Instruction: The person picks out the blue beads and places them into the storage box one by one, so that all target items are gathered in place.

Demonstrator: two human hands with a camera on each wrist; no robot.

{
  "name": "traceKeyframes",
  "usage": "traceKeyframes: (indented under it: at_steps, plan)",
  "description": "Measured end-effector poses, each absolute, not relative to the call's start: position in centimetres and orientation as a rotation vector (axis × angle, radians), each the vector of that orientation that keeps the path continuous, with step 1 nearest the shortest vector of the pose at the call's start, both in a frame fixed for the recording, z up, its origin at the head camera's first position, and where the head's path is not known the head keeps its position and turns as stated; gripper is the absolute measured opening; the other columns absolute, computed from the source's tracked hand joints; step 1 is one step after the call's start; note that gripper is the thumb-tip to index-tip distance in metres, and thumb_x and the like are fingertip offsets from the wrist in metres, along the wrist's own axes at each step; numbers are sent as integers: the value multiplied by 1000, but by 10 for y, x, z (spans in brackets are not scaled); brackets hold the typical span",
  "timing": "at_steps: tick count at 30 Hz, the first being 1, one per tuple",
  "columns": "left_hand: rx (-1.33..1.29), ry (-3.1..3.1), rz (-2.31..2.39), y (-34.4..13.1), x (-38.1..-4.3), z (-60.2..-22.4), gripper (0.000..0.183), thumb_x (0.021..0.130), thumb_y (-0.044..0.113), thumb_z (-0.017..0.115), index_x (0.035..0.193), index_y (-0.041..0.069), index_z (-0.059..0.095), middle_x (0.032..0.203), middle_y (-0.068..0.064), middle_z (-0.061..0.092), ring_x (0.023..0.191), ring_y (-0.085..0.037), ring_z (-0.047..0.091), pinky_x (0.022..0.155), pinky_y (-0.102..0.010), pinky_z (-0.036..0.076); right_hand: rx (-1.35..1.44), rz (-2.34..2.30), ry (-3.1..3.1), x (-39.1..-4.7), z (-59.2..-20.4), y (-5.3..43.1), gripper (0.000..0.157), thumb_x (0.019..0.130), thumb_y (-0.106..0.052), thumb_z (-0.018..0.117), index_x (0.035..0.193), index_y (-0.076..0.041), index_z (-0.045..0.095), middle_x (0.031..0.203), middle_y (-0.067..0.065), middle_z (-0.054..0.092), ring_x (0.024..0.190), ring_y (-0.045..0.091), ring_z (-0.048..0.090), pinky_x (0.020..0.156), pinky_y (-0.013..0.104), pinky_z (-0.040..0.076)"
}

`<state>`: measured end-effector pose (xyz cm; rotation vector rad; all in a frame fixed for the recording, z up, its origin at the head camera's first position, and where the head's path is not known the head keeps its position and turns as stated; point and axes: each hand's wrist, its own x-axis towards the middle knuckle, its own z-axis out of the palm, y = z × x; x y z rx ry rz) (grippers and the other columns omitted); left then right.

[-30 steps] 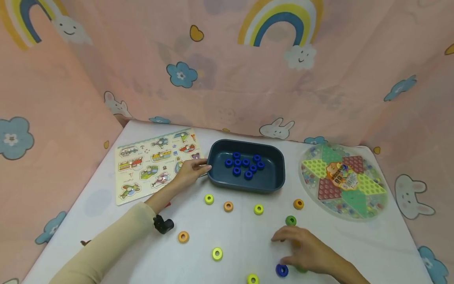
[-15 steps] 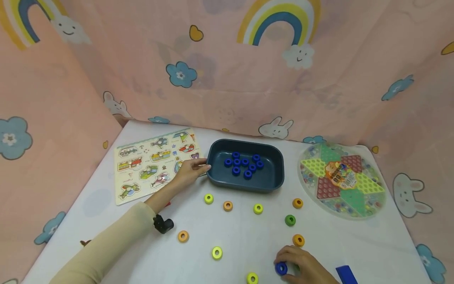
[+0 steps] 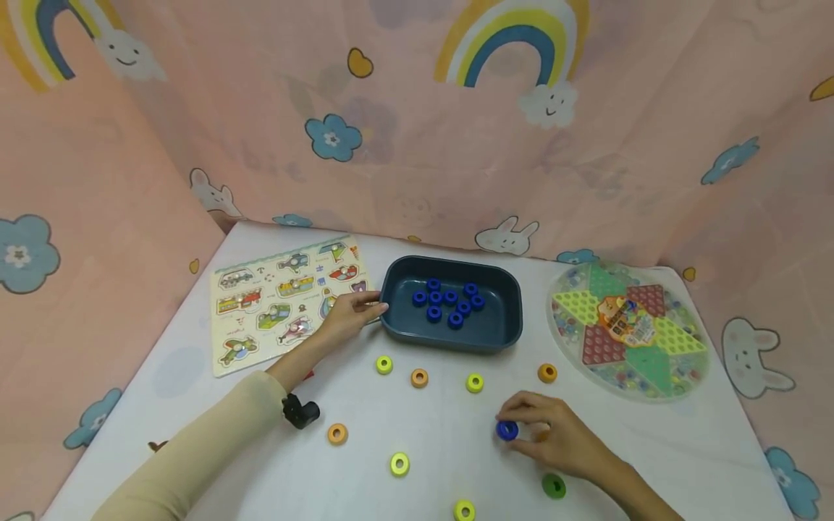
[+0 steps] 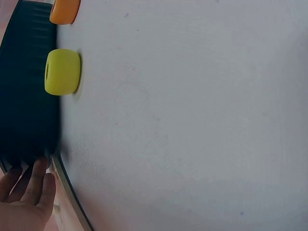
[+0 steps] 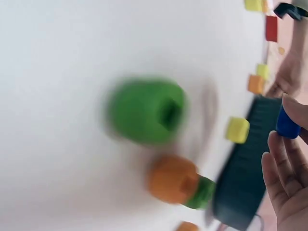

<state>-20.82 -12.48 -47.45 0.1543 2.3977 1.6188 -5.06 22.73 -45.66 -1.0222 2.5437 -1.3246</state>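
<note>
In the head view my left hand [image 3: 348,318] holds the left end of a dark blue-green rectangular tray [image 3: 449,342]. Several blue ring beads [image 3: 434,313] lie inside it. The left wrist view shows the left fingers [image 4: 33,185] against the tray's end wall. My right hand [image 3: 560,434] pinches a single blue ring bead [image 3: 507,430] between thumb and fingers, above the cloth in front of the tray. An orange bead [image 5: 173,179] is largely hidden by that hand in the head view. A green bead [image 3: 554,486] lies just below the hand.
Yellow beads [image 3: 399,464] and orange beads [image 3: 420,378] are scattered over the white cloth. A picture puzzle board [image 3: 267,340] lies left of the tray, partly under my left arm. To the right lies a round Chinese checkers board [image 3: 628,333]. A patterned pink curtain [image 3: 417,181] encloses the table.
My right hand took hold of the blue bead near the front edge and has carried it away from me, towards the tray. The left hand and tray have stayed in place.
</note>
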Motion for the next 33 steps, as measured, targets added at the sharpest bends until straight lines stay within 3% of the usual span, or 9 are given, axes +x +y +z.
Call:
traceKeyframes:
  at_steps: [6, 12, 17, 23, 33]
  plan:
    - [140, 2376, 1625, -125, -209, -479, 49, 87, 28, 65, 128, 2, 54, 125, -14, 56, 109, -25, 57, 86, -33, 48, -1051, -1296, 2665, -109, -430, 215, 38, 69, -3, 80, 105, -9, 70, 104, -4, 60, 91, 15, 57, 74, 31, 50]
    - [140, 2382, 1615, -125, -209, -478, 50, 88, 29, 65, 128, 2, 53, 125, -14, 56, 108, -25, 57, 86, -34, 48, -909, -1151, 2776, -173, -424, 193, 34, 73, -10, 80, 105, -9, 69, 100, -3, 59, 83, 16, 55, 68, 38, 50]
    - [159, 2377, 1619, -123, -208, -477, 51, 88, 30, 65, 128, 2, 53, 125, -15, 56, 109, -26, 56, 87, -34, 48, -864, -1050, 2803, -213, -431, 171, 32, 74, -10, 79, 103, -6, 68, 94, 0, 60, 80, 17, 55, 65, 32, 49]
    - [143, 2378, 1622, -123, -208, -478, 50, 88, 30, 64, 128, 2, 53, 126, -14, 55, 109, -25, 56, 87, -34, 47, -846, -857, 2797, -232, -443, 156, 33, 75, -11, 78, 105, -4, 68, 98, 3, 60, 83, 18, 55, 68, 29, 48]
    - [175, 2364, 1644, -123, -208, -477, 50, 88, 29, 65, 128, 2, 53, 126, -15, 55, 109, -26, 56, 87, -34, 48, -797, -835, 2840, -228, -447, 161, 43, 78, -11, 75, 117, -4, 61, 112, 12, 58, 98, 27, 57, 76, 40, 49]
